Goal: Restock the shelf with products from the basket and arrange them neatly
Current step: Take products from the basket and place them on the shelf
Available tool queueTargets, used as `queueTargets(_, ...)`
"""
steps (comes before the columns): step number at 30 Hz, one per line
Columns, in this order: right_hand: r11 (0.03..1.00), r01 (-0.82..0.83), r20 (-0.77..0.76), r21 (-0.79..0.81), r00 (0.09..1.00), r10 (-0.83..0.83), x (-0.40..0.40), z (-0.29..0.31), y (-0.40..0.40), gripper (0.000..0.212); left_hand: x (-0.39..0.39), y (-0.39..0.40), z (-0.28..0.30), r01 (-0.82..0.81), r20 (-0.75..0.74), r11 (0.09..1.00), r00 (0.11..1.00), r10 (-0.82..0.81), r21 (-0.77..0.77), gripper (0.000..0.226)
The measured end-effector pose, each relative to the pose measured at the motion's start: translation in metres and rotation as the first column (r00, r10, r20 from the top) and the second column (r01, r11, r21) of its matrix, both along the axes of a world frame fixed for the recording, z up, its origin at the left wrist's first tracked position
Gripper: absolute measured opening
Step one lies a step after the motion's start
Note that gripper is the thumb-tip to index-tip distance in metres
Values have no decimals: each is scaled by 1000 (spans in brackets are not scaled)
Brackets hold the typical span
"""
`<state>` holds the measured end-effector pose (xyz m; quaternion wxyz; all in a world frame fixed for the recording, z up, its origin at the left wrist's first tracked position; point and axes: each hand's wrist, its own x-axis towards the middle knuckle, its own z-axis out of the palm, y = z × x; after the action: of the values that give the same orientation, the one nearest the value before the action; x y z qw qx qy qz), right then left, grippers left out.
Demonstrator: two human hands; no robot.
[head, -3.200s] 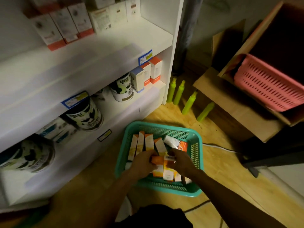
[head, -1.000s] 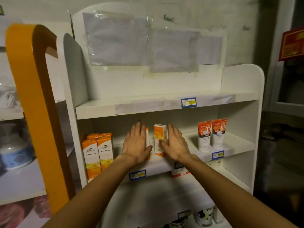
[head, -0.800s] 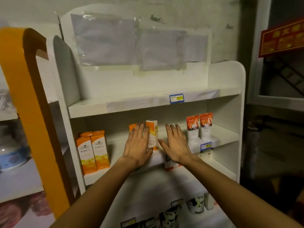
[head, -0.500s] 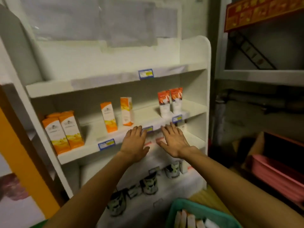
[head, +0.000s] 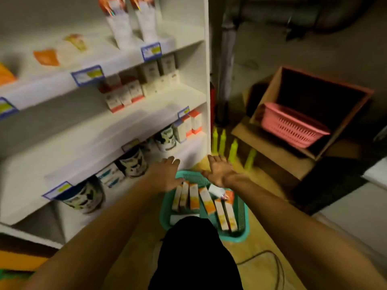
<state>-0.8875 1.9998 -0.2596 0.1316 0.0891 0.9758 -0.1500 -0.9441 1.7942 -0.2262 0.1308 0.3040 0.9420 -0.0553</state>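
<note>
In the head view, both arms are reaching forward and down over a teal basket [head: 240, 231] that is sitting on the wooden floor just in front of the white shelf unit [head: 206, 80]. The left hand [head: 165, 174] is hanging above the basket's far left corner with its fingers straight and spread, holding nothing. The right hand [head: 217, 171] is hovering over the far right rim, fingers likewise straight and apart, empty. Whether either hand is touching the basket cannot be told.

Inside the basket, several orange-and-white cartons [head: 193, 195] are lying side by side, with a white tube [head: 216, 190] resting near the far end. A dark-clad knee is covering the basket's near edge.

On the shelf, two orange-topped tubes [head: 134, 19] are standing upright on the upper level near the right end, with blurred orange boxes [head: 46, 57] further left. White-and-red boxes [head: 123, 95] are sitting on the level below, and black-and-white tins [head: 133, 163] are lining the lowest one.

To the right, yellow-green bottles [head: 232, 150] are standing on the floor beside a cardboard box [head: 272, 147], which is holding a pink basket [head: 293, 126].
</note>
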Motion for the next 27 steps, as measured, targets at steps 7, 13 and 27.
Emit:
queueTargets(7, 995, 78, 246, -66, 968, -60, -3, -128, 16, 84, -19, 15, -118, -7, 308, 1000, 951, 9, -7, 84)
queueTargets(13, 997, 39, 370, -63, 929, -13, -23, -201, 6, 81, -45, 16, -202, -111, 378, 994, 921, 97, 15, 87)
queueTargets(27, 985, 115, 270, 125, 952, -145, -45, -288, -23, 69, -64, 30, -312, -112, 192, 994, 975, 112, -11, 89)
